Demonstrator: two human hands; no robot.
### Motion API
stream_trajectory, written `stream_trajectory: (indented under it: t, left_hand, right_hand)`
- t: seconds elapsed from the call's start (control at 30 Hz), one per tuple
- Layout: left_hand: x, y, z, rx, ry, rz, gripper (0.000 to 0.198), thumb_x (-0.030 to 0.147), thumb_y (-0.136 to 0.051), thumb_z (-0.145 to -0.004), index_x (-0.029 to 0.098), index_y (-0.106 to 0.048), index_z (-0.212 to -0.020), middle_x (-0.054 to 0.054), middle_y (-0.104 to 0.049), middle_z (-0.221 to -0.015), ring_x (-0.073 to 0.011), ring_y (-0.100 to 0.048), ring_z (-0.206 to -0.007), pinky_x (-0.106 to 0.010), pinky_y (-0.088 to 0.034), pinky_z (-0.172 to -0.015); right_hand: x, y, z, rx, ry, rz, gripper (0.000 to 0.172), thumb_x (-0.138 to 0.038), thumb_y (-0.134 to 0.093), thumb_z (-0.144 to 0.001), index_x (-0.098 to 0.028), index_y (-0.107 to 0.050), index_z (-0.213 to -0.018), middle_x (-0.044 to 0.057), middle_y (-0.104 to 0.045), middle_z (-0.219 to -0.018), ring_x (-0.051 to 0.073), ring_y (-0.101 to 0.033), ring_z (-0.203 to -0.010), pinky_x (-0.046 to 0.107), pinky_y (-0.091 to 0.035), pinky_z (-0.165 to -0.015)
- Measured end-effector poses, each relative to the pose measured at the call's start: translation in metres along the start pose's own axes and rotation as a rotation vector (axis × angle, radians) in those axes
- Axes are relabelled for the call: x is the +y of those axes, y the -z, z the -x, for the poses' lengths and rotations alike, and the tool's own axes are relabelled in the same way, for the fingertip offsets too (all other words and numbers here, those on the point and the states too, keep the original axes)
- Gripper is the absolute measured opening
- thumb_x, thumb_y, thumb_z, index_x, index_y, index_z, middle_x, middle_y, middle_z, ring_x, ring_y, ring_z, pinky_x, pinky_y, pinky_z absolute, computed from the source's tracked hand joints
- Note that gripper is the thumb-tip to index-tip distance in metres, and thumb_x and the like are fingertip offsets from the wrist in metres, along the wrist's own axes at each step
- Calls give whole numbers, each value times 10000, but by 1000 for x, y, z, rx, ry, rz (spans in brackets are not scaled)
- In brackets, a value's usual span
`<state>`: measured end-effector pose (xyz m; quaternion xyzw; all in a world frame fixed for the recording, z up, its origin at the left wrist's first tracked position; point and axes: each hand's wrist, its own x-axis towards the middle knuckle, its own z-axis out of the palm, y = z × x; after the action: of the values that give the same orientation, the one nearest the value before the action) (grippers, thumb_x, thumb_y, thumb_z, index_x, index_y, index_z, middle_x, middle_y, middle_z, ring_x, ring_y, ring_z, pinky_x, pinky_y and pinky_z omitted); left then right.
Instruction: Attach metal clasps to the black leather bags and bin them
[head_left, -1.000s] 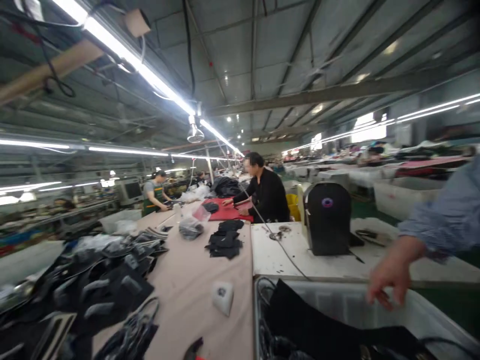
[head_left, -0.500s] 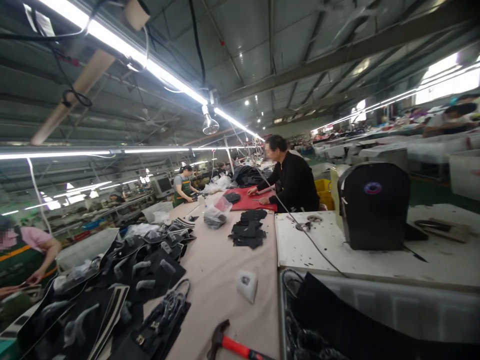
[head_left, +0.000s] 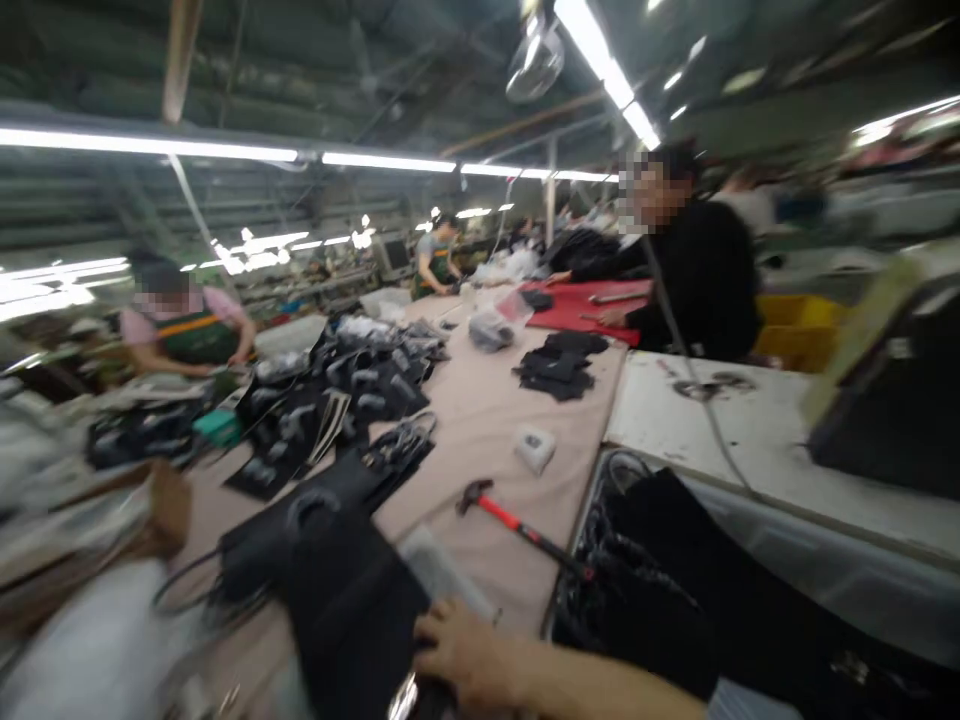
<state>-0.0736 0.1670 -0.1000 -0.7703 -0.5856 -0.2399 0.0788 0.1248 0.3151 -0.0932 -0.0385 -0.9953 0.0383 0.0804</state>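
Observation:
My right hand (head_left: 465,655) comes in from the lower right, its fingers curled down over a dark thing at the bottom edge. Beside those fingers a shiny metal piece (head_left: 403,697) glints; blur hides what it belongs to. Just left of the hand lies a black bag panel (head_left: 349,590), with a looped handle (head_left: 311,508) near its upper end. A clear plastic packet (head_left: 442,565) rests above the hand. Farther up the table is a claw hammer (head_left: 517,522) with a red and black handle. My left hand is out of view.
Black pieces with plastic-wrapped handles (head_left: 360,375) are heaped at left, near a cardboard box (head_left: 169,510). A bin (head_left: 720,520) holding black panels stands at right. A white block (head_left: 535,449) sits mid-table. Across the table, one co-worker (head_left: 705,260) handles red material; others work at left.
The view has swung left and down. My right hand has come into view at the bottom, and more of the near table shows, with the black panel and the whole hammer.

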Motion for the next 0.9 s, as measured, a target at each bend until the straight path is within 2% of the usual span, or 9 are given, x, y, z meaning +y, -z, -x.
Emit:
stream_trajectory:
  t: [0.1,0.13,0.17,0.27,0.33,0.47,0.6,0.77,0.9]
  left_hand:
    - [6,4,77,-115,329,-98,507,92,-593,-841,357,-684,-1263,-45,-662,-1252,-267,-647,-1086,-422,-591,-819]
    - [7,5,90,-147,413,-130,490,46,-507,-863,288,-681,-1253,-70,-671,-1181,-258,-647,-1073,-416,-583,-855]
    - [7,6,96,-242,476,-150,486,9,-445,-880,220,-649,-1267,-89,-659,-1174,-247,-629,-1098,-401,-562,-908]
    - [5,12,90,-486,530,-191,413,-45,-401,-866,153,-617,-1156,-102,-620,-1107,-249,-580,-1049,-379,-518,-905]
    - [4,18,79,-553,503,-191,366,-44,-403,-871,153,-603,-1106,-101,-599,-1089,-254,-551,-1034,-375,-494,-900]
    - [2,24,70,-528,456,-172,267,8,-419,-916,156,-592,-1056,-104,-575,-1068,-256,-524,-1011,-373,-472,-876]
    - [1,20,69,-527,384,-233,192,80,-427,-960,142,-590,-1041,-125,-570,-1036,-271,-517,-961,-393,-462,-839]
    - [6,15,63,-548,327,-309,188,43,-459,-909,117,-585,-1027,-135,-566,-967,-279,-540,-918,-355,-456,-746]
    - [7,12,55,-601,318,-328,194,25,-448,-885,108,-587,-991,-147,-572,-931,-292,-558,-881,-334,-459,-665]
  right_hand:
    - [-42,-39,-37,-40,-44,-38,185,-257,-651,-886,-189,-678,-1056,94,-639,-1066,252,-569,-980,363,-466,-777]
    - [-45,-46,-44,-58,-33,-2,147,-226,-618,-915,-179,-664,-1046,92,-625,-1049,243,-563,-971,357,-460,-782]
    - [-45,-50,-49,-69,2,-13,123,-190,-587,-934,-161,-656,-1032,101,-614,-1039,242,-554,-960,353,-453,-776]
    - [-37,-50,-57,-109,100,-16,137,-126,-508,-972,-131,-642,-995,116,-598,-1000,239,-537,-909,352,-449,-745]
    - [-37,-46,-58,-135,131,12,157,-104,-482,-980,-116,-639,-981,124,-594,-977,242,-531,-880,353,-447,-716]
    - [-43,-42,-58,-171,167,64,182,-74,-454,-979,-102,-633,-995,130,-592,-974,245,-528,-848,347,-430,-658]
    - [-45,-47,-59,-178,178,77,198,-72,-434,-984,-91,-630,-1005,129,-591,-951,241,-518,-819,340,-412,-627]
    - [-41,-48,-54,-150,177,33,195,-107,-431,-1006,-106,-626,-1006,125,-594,-986,236,-515,-872,338,-445,-710]
    - [-31,-53,-46,-115,150,-45,195,-63,-451,-959,-122,-633,-997,116,-591,-1015,228,-513,-906,340,-455,-765]
